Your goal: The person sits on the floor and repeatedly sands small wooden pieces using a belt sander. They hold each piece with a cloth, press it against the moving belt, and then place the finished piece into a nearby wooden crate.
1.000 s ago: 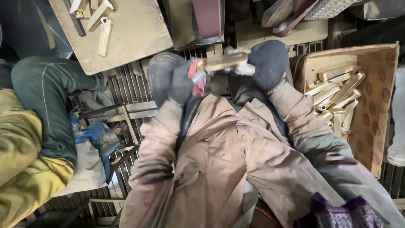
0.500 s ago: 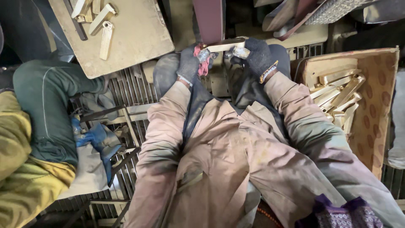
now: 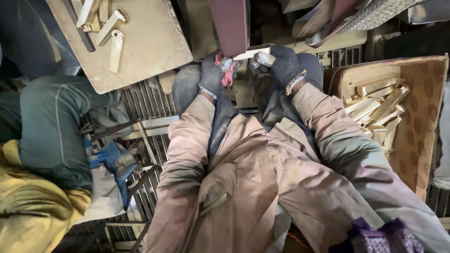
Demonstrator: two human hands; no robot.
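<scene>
2 gloved hands press a pale metal bar (image 3: 247, 52) against the dark red sanding belt (image 3: 229, 23). left hand (image 3: 212, 77) and right hand (image 3: 283, 65) fingers curl closed around its ends; even pressure from both seems best.

Off to my right: brown spotted tray (image 3: 422, 136) holding pile of brass-coloured bars (image 3: 377, 110). Upper left: tan board (image 3: 145, 42) with few pale handle-like pieces (image 3: 112, 35) at its far end. Metal floor grating (image 3: 145, 100) under everything. On my left, another person in green trousers (image 3: 51, 126), yellow garment (image 3: 33, 215) below, blue glove (image 3: 110, 159) near grating.
</scene>
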